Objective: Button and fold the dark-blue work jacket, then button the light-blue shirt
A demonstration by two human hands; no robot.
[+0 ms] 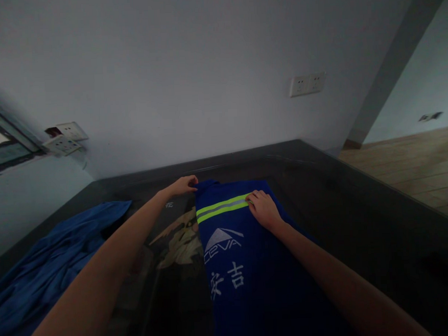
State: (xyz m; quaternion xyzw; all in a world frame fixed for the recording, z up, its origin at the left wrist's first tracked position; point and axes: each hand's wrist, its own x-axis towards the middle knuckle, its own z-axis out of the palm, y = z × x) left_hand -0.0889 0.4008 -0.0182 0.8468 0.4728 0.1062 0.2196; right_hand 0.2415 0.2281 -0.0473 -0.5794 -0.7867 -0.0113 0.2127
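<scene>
Your left hand (186, 185) pinches striped blue cloth (262, 264) at its eleven o'clock. Your right hand (264, 209) touches one o'clock, grip hard to tell

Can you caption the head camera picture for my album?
Left hand at one edge, right hand on the yellow-green stripe: a blue garment on a dark tabletop.

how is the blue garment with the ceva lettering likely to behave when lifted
The blue garment will probably sag: its cloth bunches softly by the left hand. The yellow-and-grey band, a flat strip across it, may flex more stiffly. Lying flat, the garment seems unlikely to roll.
</scene>
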